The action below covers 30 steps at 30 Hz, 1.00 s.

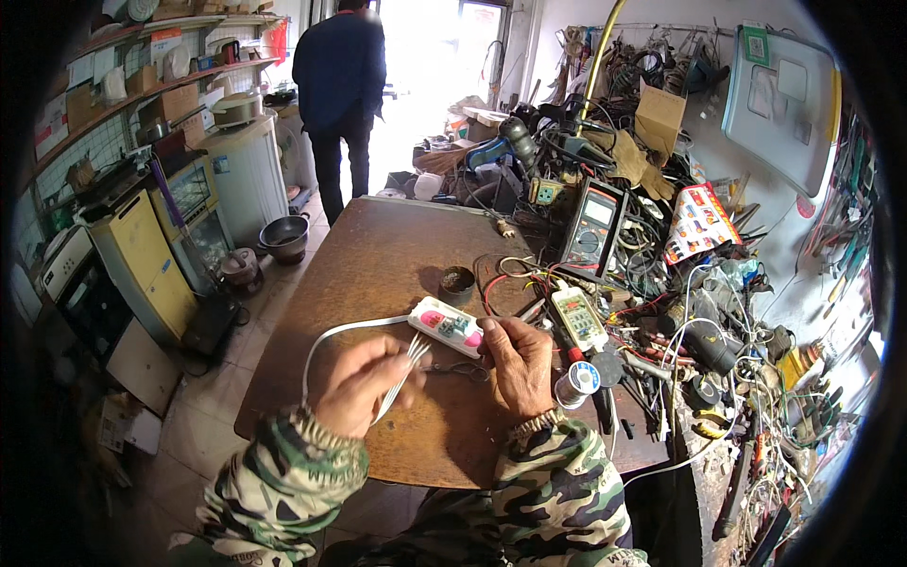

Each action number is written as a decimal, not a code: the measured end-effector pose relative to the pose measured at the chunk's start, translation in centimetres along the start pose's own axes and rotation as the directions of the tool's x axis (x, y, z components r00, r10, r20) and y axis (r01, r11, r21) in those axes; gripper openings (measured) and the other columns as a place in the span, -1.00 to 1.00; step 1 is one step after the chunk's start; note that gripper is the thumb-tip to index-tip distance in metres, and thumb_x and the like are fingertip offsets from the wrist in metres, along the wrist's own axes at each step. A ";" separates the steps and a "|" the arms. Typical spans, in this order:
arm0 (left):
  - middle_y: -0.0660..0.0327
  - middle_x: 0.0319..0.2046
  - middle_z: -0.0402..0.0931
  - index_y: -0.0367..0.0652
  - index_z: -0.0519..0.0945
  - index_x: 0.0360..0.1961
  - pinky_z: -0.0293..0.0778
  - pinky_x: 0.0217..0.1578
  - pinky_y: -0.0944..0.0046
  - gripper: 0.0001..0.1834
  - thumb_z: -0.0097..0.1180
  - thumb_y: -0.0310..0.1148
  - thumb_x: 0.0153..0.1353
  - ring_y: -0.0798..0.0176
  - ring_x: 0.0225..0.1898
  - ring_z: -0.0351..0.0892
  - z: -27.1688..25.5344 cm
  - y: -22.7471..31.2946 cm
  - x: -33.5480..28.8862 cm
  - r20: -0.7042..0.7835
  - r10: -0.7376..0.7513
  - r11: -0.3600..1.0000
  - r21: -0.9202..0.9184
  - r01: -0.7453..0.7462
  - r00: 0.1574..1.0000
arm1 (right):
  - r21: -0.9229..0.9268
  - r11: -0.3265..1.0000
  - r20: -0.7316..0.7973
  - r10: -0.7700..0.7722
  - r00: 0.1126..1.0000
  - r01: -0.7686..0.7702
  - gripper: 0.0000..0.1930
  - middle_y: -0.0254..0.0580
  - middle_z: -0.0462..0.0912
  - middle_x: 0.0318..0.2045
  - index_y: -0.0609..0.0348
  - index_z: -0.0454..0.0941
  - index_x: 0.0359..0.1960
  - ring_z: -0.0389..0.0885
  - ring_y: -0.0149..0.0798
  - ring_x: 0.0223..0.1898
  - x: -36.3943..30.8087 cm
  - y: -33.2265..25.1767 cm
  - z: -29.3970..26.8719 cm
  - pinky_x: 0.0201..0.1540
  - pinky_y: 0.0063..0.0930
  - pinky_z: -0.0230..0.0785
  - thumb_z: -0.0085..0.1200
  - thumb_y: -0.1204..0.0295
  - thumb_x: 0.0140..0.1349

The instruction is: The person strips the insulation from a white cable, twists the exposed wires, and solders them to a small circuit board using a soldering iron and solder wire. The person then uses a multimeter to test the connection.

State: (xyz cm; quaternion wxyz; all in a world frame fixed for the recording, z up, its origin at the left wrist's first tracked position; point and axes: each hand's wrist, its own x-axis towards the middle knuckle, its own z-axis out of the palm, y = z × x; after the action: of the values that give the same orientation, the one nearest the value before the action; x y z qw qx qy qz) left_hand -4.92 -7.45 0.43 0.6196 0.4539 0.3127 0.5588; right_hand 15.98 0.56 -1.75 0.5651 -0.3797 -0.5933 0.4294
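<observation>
My right hand (521,367) is closed on the right end of a small white power strip (442,322) with pink and green markings, held just over the brown table. A white cable (351,327) runs from the strip's left end and curves down toward my left hand (357,386). Several strands of white cable (397,383) are bunched in the fingers of that hand, which is slightly smeared by motion. Close behind the strip stands a small dark round tin (456,283). To the right of my right hand sits a spool of solder wire (577,381).
A multimeter (593,227) leans among tangled wires and tools heaped along the table's right side. An opened white case with a circuit board (579,318) lies nearer. A person (342,90) stands beyond the table (378,236). Cabinets (142,269) and a black pot (284,238) are on the left.
</observation>
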 end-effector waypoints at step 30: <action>0.14 -0.35 0.61 -0.20 0.62 -0.19 0.56 -0.37 0.27 -0.84 0.18 -0.34 0.31 0.32 -0.41 0.58 -4.0 2.1 7.8 -0.075 0.001 0.965 -0.263 -0.020 0.997 | 0.056 0.996 -0.088 0.080 0.993 -0.075 -0.79 -0.30 0.67 -0.44 0.42 0.66 -0.16 0.51 -0.53 -0.42 0.0 -0.1 -1.3 -0.37 -0.60 0.38 0.12 0.47 0.34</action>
State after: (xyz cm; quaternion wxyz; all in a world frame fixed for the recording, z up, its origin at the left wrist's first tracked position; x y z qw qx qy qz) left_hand -7.98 0.90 1.75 0.6595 0.3481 0.2560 0.6151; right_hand 17.29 0.66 -1.70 0.5841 -0.4064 -0.5405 0.4489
